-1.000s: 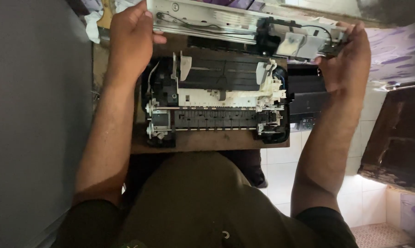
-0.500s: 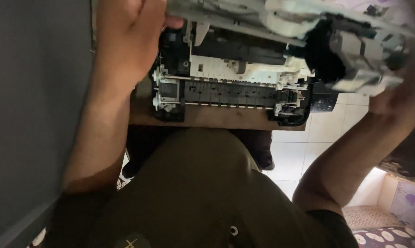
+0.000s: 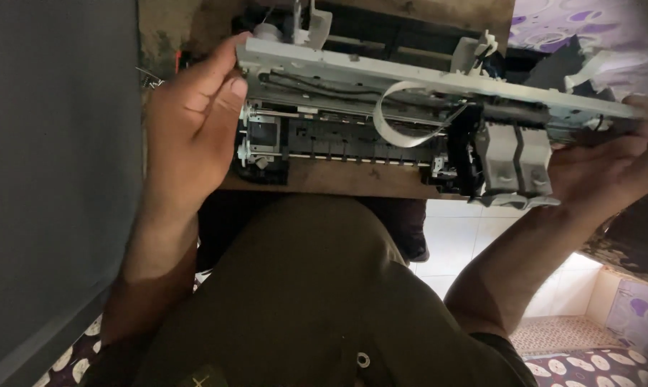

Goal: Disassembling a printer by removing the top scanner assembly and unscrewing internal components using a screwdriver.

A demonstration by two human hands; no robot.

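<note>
I hold a long grey metal printer carriage assembly [image 3: 381,79] with both hands, lifted above the open printer base [image 3: 324,143]. My left hand [image 3: 191,129] grips its left end, thumb on the top edge. My right hand [image 3: 611,168] supports its right end from below, beside the black and grey ink carriage [image 3: 503,161]. A white flat ribbon cable [image 3: 399,118] loops down from the assembly's middle. The printer base sits on a small brown wooden table [image 3: 338,183], mostly hidden behind the assembly.
A grey wall [image 3: 51,179] runs down the left side. My olive-clad lap [image 3: 302,301] fills the lower middle. White floor tiles [image 3: 453,244] and a patterned mat [image 3: 596,358] lie at the lower right. Purple patterned cloth [image 3: 553,21] is at the top right.
The carriage assembly has come down and toward me from the far side of the printer, and now covers most of the base. Both hands moved with it.
</note>
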